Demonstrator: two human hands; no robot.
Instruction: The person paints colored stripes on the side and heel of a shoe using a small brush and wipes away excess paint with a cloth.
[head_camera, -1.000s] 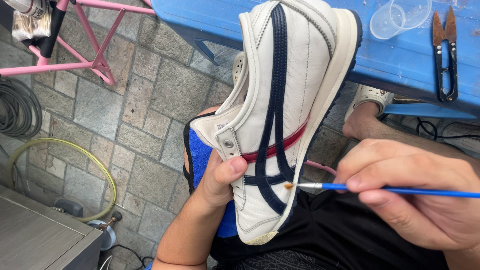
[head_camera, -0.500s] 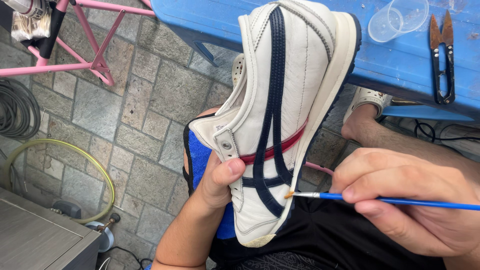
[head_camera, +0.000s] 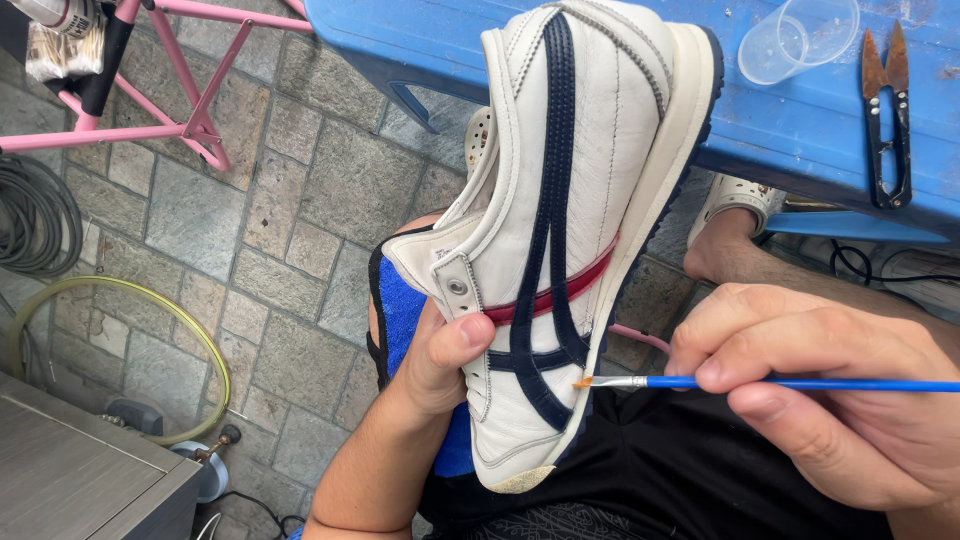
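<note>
Shoe (head_camera: 570, 200) runs near-vertical; paintbrush (head_camera: 760, 382) horizontal, tip leftward.

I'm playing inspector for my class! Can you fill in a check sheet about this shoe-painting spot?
Surface: blue table, paint worn and scuffed.
Job's things: white sneaker with navy and red stripes; thin blue paintbrush, tip at the sole edge.
Clutter: clear plastic cup and rusty snips on the table.
Grippers: left hand holds the sneaker, thumb on its side; right hand pinches the paintbrush.
Cables: coiled grey cable, yellow-green hose on the floor.
Surroundings: stone-tile floor, pink metal frame.
</note>
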